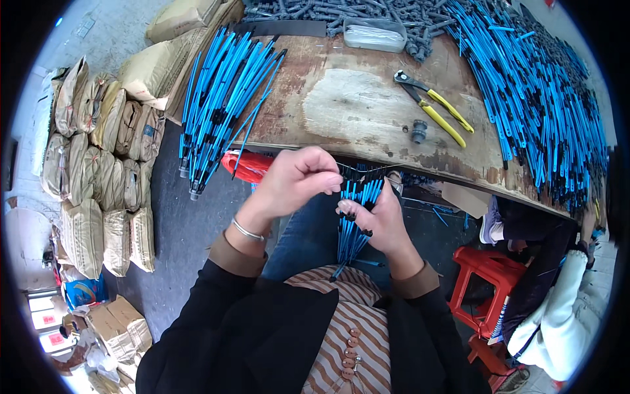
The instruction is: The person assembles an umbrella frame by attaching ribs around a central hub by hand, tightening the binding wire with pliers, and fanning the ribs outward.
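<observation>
My right hand (380,220) grips a bundle of thin blue rods with black ends (353,240), held upright in front of my lap, just off the table edge. Its thumb presses across the front of the bundle. To the left, my left hand (298,182) is closed in a pinch beside the bundle's top. A thin pale strand (349,168) runs from near its fingers to the black ends; what sits inside the pinch is mostly hidden.
The wooden table (295,98) bears yellow-handled pliers (436,108), a grey fitting (419,131), a clear tray of thin strips (375,36), grey parts (308,10) and blue rod piles (226,98) (531,98). A co-worker (558,315) sits right, near a red stool (482,282). Sacks (105,151) are stacked left.
</observation>
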`<state>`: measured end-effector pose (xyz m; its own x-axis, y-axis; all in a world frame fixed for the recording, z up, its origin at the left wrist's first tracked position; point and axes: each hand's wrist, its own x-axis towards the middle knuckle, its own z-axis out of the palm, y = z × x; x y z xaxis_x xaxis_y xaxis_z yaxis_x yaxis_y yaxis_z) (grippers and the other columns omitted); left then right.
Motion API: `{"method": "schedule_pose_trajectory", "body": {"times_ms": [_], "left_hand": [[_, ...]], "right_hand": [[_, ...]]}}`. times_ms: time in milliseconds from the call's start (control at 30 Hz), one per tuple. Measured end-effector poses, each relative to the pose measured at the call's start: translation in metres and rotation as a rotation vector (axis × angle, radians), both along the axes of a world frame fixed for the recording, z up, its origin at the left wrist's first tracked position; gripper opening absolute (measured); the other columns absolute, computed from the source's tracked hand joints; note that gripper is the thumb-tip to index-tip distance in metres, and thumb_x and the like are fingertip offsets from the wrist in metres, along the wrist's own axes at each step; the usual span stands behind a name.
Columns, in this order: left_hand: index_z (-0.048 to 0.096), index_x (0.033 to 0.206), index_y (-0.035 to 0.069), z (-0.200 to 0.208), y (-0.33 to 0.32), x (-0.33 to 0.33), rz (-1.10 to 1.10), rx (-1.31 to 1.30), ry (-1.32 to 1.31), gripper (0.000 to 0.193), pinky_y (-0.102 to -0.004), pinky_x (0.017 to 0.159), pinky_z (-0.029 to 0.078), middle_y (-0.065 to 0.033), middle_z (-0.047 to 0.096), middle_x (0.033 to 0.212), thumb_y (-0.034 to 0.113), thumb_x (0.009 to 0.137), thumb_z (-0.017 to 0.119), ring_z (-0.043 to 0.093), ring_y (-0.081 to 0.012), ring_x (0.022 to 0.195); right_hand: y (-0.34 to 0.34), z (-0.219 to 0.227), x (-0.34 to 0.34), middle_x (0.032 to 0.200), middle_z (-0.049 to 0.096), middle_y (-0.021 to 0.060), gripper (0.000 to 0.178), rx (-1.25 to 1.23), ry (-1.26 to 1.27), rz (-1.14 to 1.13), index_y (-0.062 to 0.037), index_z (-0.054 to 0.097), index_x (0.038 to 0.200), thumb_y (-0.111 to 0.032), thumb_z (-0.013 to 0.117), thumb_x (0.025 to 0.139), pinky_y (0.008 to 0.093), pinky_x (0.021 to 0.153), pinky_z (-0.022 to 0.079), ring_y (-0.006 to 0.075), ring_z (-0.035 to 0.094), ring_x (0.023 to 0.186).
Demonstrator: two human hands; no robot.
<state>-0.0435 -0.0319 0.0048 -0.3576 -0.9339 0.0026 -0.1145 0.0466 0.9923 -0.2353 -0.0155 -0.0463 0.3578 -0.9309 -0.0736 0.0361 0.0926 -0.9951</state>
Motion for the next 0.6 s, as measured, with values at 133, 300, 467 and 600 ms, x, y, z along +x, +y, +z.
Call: {"method": "schedule_pose_trajectory", "body": {"times_ms": [133, 300, 467, 600], "left_hand": [[0.057, 0.097, 0.003, 0.01, -0.057, -0.007, 0.049, -0.033, 0.293, 0.016, -0.0256, 0.071, 0.049, -0.009, 0.063, 0.096, 0.001, 0.082, 0.059, 0.061, -0.0143, 0.082], [0.058, 0.105, 0.011, 0.003, -0.112, -0.08, -0.205, -1.284, -0.777, 0.032, -0.0375, 0.088, 0.045, -0.0061, 0.058, 0.111, 0.002, 0.074, 0.061, 0.054, -0.0253, 0.108], [0.058, 0.107, 0.01, -0.001, -0.109, -0.074, -0.215, -1.216, -0.851, 0.029, -0.0322, 0.08, 0.049, -0.0076, 0.059, 0.109, 0.005, 0.079, 0.061, 0.059, -0.0205, 0.095], [0.057, 0.11, 0.007, 0.005, -0.074, -0.045, -0.047, -0.089, 0.141, 0.026, -0.023, 0.067, 0.049, -0.0072, 0.059, 0.102, 0.008, 0.084, 0.06, 0.06, -0.0126, 0.077]], "right_hand": [[0.002, 0.002, -0.018, 0.085, 0.061, 0.0071, 0.03, 0.05, -0.007, -0.013, -0.0006, 0.042, 0.102, 0.001, 0.062, 0.08, 0.0273, 0.067, 0.052, 0.0132, 0.063, 0.074], [0.006, 0.001, -0.022, 0.074, 0.062, 0.0065, 0.036, 0.019, -0.035, -0.092, 0.0027, 0.045, 0.102, -0.01, 0.068, 0.077, 0.0277, 0.061, 0.048, 0.0128, 0.059, 0.063], [0.006, 0.002, -0.025, 0.083, 0.061, 0.0077, 0.031, -0.009, 0.009, -0.023, -0.0008, 0.04, 0.102, 0.0, 0.062, 0.08, 0.0281, 0.067, 0.052, 0.0139, 0.062, 0.074], [0.001, 0.0, -0.024, 0.082, 0.06, 0.0072, 0.031, -0.027, -0.035, -0.019, -0.001, 0.04, 0.102, 0.0, 0.062, 0.08, 0.0281, 0.067, 0.052, 0.0137, 0.062, 0.072]]}}
